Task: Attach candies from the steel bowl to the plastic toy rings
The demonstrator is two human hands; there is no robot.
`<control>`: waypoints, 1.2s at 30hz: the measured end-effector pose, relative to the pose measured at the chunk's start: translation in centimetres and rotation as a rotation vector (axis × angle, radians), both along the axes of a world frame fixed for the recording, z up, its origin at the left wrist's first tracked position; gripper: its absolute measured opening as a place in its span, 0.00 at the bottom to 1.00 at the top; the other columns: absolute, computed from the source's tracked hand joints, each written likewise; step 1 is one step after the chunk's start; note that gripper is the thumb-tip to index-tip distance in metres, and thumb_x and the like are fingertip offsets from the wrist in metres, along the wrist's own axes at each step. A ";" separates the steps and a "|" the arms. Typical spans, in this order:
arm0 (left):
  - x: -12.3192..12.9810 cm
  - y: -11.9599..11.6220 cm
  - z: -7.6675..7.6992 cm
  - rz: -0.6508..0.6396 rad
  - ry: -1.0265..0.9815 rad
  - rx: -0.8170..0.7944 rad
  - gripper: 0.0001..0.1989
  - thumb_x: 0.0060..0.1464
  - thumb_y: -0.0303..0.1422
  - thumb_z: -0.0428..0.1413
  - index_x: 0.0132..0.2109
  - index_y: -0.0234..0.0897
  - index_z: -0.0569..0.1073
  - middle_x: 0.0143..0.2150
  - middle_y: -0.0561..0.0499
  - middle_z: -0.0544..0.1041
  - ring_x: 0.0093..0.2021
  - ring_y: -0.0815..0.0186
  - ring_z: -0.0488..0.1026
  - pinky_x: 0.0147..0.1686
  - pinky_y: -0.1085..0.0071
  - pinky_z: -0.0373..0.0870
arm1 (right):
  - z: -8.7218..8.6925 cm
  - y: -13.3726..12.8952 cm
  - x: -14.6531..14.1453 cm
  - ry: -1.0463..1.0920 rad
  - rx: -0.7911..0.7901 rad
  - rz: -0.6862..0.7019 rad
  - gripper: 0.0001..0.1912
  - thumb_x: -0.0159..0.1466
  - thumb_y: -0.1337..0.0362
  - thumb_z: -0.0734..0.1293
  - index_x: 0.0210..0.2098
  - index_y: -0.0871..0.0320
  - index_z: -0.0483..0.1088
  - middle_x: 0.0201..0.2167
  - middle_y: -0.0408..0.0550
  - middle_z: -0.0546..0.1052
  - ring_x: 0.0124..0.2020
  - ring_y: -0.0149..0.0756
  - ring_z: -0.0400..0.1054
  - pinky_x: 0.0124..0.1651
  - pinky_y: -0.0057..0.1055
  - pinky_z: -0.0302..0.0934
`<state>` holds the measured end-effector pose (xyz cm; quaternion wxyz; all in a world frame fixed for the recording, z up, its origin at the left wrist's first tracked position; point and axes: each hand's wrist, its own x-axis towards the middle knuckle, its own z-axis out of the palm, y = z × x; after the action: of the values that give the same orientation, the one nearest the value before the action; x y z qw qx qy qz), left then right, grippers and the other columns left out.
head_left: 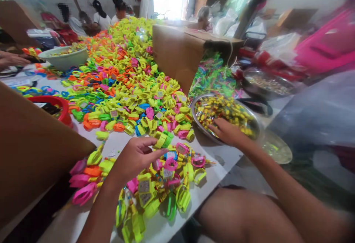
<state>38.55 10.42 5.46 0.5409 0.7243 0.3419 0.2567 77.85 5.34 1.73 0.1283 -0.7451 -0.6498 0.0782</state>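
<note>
**Hands at work among bright plastic pieces**

On the white table (pixel 222 161), a long heap of plastic toy watches (pixel 124 76) in yellow, orange, pink, green and blue ran from the far end to the near edge. The left hand (pixel 137 156) hovered over the nearest cluster of them, its thumb and fingertips pinching a yellow-green watch piece (pixel 163 139) just above the pile. The right hand (pixel 229 132) lay palm down, fingers loosely spread, inside a metal bowl (pixel 198 101) filled with small yellow and multicoloured bits (pixel 227 110); whether it gripped any could not be told. A brown cardboard box (pixel 177 54) stood just behind the bowl, and another cardboard panel (pixel 30 150) rose at the left edge. A red bowl (pixel 62 104) and a pale bowl (pixel 65 58) sat further left. Other people sat at the far end, and someone else's hand (pixel 9 59) rested on the table at far left.
</note>
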 end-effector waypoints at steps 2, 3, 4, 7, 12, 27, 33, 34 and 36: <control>0.2 -0.1 0.1 -0.016 0.024 0.213 0.19 0.64 0.39 0.65 0.28 0.37 0.72 0.21 0.58 0.71 0.21 0.71 0.73 0.20 0.76 0.62 | 1.6 -0.6 -1.2 0.030 0.011 0.058 0.14 0.75 0.57 0.61 0.40 0.57 0.73 0.41 0.56 0.80 0.42 0.44 0.73 0.49 0.36 0.65; 0.3 -0.2 0.1 -0.025 0.015 0.355 0.17 0.65 0.37 0.64 0.28 0.37 0.73 0.23 0.57 0.72 0.22 0.72 0.72 0.21 0.76 0.63 | 2.6 -1.1 -2.1 0.059 0.017 0.086 0.15 0.77 0.56 0.60 0.42 0.57 0.74 0.41 0.54 0.80 0.41 0.41 0.74 0.47 0.34 0.66; 0.3 -0.2 0.0 -0.035 -0.010 0.503 0.15 0.67 0.34 0.62 0.30 0.37 0.74 0.25 0.56 0.74 0.24 0.72 0.72 0.24 0.76 0.65 | 3.6 -1.7 -3.1 0.111 0.030 0.108 0.16 0.78 0.55 0.59 0.44 0.56 0.74 0.40 0.51 0.80 0.39 0.39 0.74 0.45 0.33 0.66; 0.6 -0.5 0.0 -0.043 -0.104 0.831 0.07 0.68 0.27 0.60 0.37 0.38 0.76 0.32 0.54 0.79 0.30 0.71 0.76 0.33 0.75 0.71 | 6.4 -4.0 -7.1 0.482 0.109 0.157 0.19 0.80 0.48 0.58 0.48 0.55 0.71 0.32 0.44 0.75 0.30 0.34 0.70 0.34 0.29 0.64; 1.2 -1.3 0.3 -0.044 -0.107 1.019 0.06 0.69 0.22 0.58 0.43 0.36 0.77 0.39 0.49 0.82 0.40 0.65 0.79 0.44 0.69 0.75 | 9.0 -6.6 -12.6 0.804 0.057 0.264 0.16 0.80 0.49 0.60 0.51 0.54 0.70 0.38 0.45 0.77 0.28 0.29 0.71 0.30 0.27 0.66; 1.3 -1.8 1.6 -0.129 0.013 1.197 0.08 0.72 0.25 0.55 0.45 0.37 0.78 0.46 0.47 0.84 0.47 0.57 0.79 0.50 0.59 0.74 | 8.5 -6.5 -15.0 0.462 0.103 0.291 0.16 0.80 0.52 0.61 0.54 0.53 0.76 0.50 0.50 0.84 0.47 0.43 0.79 0.49 0.36 0.67; 1.6 -1.7 1.3 -0.125 0.044 1.249 0.08 0.70 0.25 0.56 0.43 0.37 0.80 0.43 0.46 0.84 0.45 0.56 0.80 0.46 0.59 0.76 | 8.2 -6.2 -14.8 0.474 0.110 0.253 0.17 0.79 0.51 0.63 0.54 0.54 0.78 0.49 0.50 0.85 0.45 0.43 0.79 0.47 0.37 0.67; 1.6 -1.7 1.3 -0.125 0.046 1.253 0.08 0.71 0.25 0.56 0.44 0.37 0.80 0.42 0.46 0.84 0.45 0.57 0.80 0.46 0.59 0.76 | 8.3 -6.2 -14.8 0.484 0.102 0.251 0.17 0.78 0.51 0.63 0.52 0.54 0.78 0.47 0.49 0.85 0.44 0.43 0.79 0.46 0.36 0.66; 1.7 -1.8 1.2 -0.122 0.047 1.255 0.08 0.71 0.26 0.56 0.46 0.37 0.80 0.42 0.47 0.84 0.45 0.57 0.80 0.46 0.60 0.75 | 8.6 -6.1 -14.8 0.528 0.084 0.245 0.17 0.78 0.51 0.63 0.49 0.54 0.79 0.44 0.48 0.85 0.41 0.41 0.79 0.44 0.35 0.65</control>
<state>40.29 8.67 6.62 0.0188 0.9273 0.0960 0.3612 63.02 -0.71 10.32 0.3136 -0.6088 -0.6817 0.2574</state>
